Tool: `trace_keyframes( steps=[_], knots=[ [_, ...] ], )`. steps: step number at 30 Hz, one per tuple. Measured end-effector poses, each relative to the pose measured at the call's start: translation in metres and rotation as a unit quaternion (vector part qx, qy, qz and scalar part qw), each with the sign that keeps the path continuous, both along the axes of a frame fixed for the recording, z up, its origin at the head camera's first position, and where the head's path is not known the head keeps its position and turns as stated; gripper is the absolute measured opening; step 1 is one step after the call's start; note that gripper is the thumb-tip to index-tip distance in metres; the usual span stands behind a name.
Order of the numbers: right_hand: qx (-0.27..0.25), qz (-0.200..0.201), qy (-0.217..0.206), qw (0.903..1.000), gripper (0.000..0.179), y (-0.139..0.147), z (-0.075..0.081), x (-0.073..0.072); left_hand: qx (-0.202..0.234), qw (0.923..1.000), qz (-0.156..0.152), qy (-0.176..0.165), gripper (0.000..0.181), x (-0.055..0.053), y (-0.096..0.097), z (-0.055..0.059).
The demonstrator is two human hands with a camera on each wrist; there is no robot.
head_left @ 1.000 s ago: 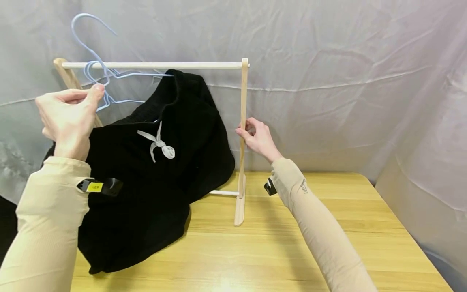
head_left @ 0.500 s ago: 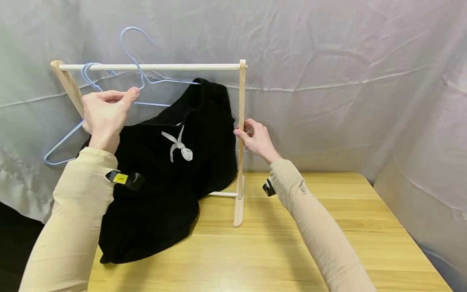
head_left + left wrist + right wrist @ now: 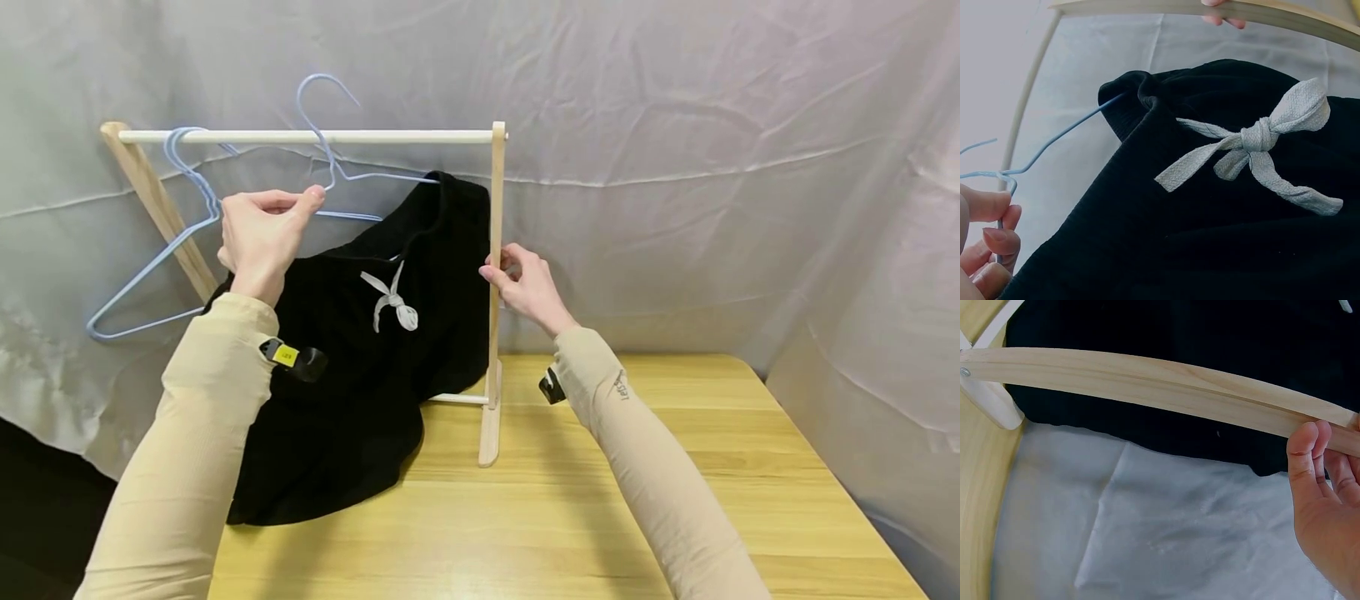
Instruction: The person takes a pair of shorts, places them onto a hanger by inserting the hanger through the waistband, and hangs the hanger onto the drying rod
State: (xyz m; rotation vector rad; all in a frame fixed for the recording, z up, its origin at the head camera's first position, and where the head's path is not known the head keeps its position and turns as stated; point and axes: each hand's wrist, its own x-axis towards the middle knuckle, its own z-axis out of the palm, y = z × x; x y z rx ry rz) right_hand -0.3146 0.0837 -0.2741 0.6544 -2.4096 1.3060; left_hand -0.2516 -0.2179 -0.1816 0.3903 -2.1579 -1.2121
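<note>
My left hand [image 3: 266,229] pinches a light blue wire hanger [image 3: 324,133] just below its hook. The hook's curve and tip stand above the white rail [image 3: 420,136], and its shank crosses in front of the rail. From this hanger hang black shorts [image 3: 337,400] with a white drawstring bow [image 3: 1257,137]; the hanger's arm runs into the waistband in the left wrist view. My right hand [image 3: 531,287] holds the wooden upright [image 3: 496,208] at the right end of the rack, thumb and fingers about it, as the right wrist view also shows.
More light blue hangers [image 3: 150,267] hang at the left end of the rail, beside the slanted left upright [image 3: 142,171]. The rack's foot [image 3: 490,433] stands on a wooden table [image 3: 675,467]. A grey cloth backdrop [image 3: 675,167] hangs behind and to the right.
My left hand has carried the hanger and shorts to the right and slightly down, uncovering the hangers at left. The right hand stays on the upright.
</note>
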Motion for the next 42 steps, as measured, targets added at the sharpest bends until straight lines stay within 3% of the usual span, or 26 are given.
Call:
trace_keyframes(
  steps=[6, 28, 42],
  knots=[
    [-0.003, 0.000, -0.003, 1.0000, 0.022, -0.002, 0.000, 0.001, -0.002, 0.9998, 0.002, -0.019, 0.035, -0.003, -0.002, -0.008],
    [-0.006, 0.006, -0.008, 0.9999, 0.021, 0.000, 0.000, 0.001, -0.027, 0.9992, -0.016, -0.026, 0.046, -0.009, 0.013, -0.022],
    [-0.011, 0.007, -0.011, 0.9999, 0.022, -0.001, -0.001, 0.000, -0.024, 0.9989, -0.026, -0.031, 0.047, -0.010, 0.010, -0.032]
  ],
)
